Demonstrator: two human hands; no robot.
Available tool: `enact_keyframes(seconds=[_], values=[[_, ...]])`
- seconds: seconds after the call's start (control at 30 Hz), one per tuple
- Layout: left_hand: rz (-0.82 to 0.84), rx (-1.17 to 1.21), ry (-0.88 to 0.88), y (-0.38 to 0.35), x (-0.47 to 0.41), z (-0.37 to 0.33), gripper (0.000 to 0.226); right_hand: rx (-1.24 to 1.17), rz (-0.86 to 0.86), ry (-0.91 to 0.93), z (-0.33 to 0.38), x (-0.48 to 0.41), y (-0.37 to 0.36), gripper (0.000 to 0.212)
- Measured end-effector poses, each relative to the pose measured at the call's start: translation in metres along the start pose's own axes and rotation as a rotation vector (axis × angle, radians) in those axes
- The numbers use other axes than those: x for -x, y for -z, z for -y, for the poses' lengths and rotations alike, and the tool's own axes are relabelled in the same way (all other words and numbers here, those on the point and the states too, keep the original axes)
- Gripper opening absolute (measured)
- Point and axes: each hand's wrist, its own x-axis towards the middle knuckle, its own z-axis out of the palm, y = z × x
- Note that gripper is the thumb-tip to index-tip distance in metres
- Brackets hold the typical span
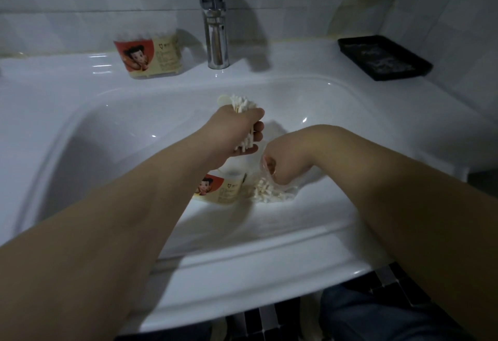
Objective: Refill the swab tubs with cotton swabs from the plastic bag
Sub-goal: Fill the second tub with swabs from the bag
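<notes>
My left hand (237,133) is closed around a bunch of cotton swabs (242,104), their white tips sticking out above and below the fist, over the basin. Below it a swab tub (218,188) with a red cartoon label stands in the sink, partly hidden by my left forearm. My right hand (283,160) reaches down into the clear plastic bag (269,192) beside that tub, where more swabs lie; its fingers are hidden inside the bag. A second swab tub (147,53) with the same label stands on the sink ledge, left of the tap.
A chrome tap (215,17) rises at the back centre of the white sink (107,130). A black tray (384,56) sits on the right back corner of the ledge. White tiled wall behind, dark tiled floor below the sink's front edge.
</notes>
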Motion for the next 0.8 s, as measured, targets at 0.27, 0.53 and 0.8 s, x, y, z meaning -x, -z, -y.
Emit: enact_keyframes(seconds=[0.27, 0.53, 0.8], values=[[-0.007, -0.038, -0.017, -0.001, 0.001, 0.001, 0.009, -0.014, -0.271, -0.003, -0.016, 0.006, 0.012, 0.014], [0.022, -0.103, -0.041, -0.003, 0.003, 0.0, 0.013, -0.092, -0.313, 0.002, -0.016, 0.016, 0.017, 0.037], [0.074, -0.36, -0.035, -0.007, 0.004, 0.006, 0.011, -0.15, -0.324, -0.026, -0.017, 0.018, 0.015, 0.013]])
